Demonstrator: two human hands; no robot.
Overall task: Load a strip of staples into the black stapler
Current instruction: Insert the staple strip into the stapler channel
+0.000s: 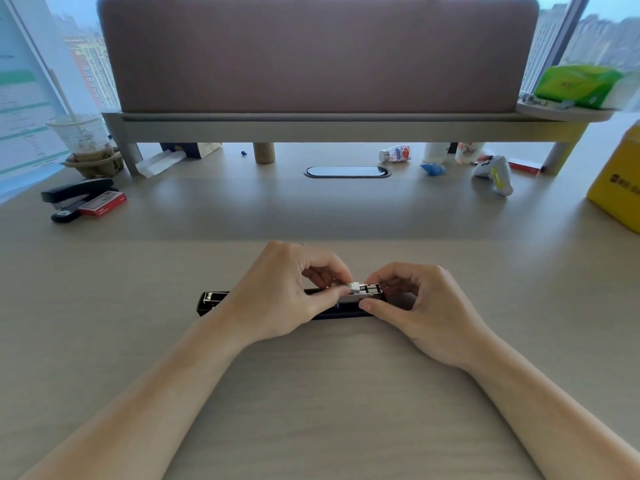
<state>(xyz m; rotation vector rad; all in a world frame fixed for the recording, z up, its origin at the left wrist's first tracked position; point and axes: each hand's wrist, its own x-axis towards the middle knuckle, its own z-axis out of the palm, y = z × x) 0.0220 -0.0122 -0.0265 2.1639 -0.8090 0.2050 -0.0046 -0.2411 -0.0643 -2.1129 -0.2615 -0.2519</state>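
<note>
A black stapler (210, 302) lies opened out flat, lengthwise across the desk in front of me, its metal staple channel facing up. My left hand (284, 292) rests over its middle, thumb and forefinger pinching a small white pusher piece (354, 287) in the channel. My right hand (419, 306) grips the stapler's right end, thumb on the near side and fingers curled over the far side. I cannot tell whether a staple strip lies in the channel, as the hands hide most of it.
A second black stapler (74, 195) and a red staple box (104, 204) sit at the far left. A drink cup (83, 140), a desk riser (311, 126), a white game controller (495, 173) and a yellow box (620, 181) line the back and right.
</note>
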